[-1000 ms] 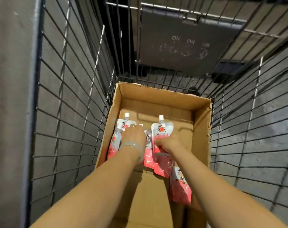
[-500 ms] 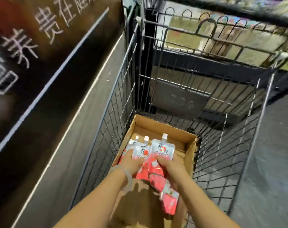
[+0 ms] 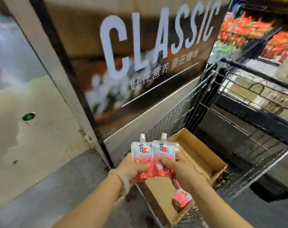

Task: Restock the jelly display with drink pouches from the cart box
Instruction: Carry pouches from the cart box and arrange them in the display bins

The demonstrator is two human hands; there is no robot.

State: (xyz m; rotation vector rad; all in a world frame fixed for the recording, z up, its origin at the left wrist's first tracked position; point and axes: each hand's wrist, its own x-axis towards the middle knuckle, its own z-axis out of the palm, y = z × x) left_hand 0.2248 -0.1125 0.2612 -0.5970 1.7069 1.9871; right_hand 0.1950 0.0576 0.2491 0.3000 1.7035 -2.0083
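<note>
Gripping the drink pouches (image 3: 154,155) from both sides, the person has them up above the near end of the cardboard box (image 3: 204,155). The left hand (image 3: 133,168) curls round the lower edge of the left pouch, a pale bracelet (image 3: 123,180) on that wrist. The right hand (image 3: 177,168) pinches the right pouch with thumb across its front. Both pouches stand upright, side by side and touching, white caps on top, red at the bottom. Another pouch (image 3: 182,197) lies in the box below the right forearm. The box sits in a wire cart (image 3: 181,111). Just beside the cart on the left stands a dark panel (image 3: 140,63) lettered CLASSIC.
</note>
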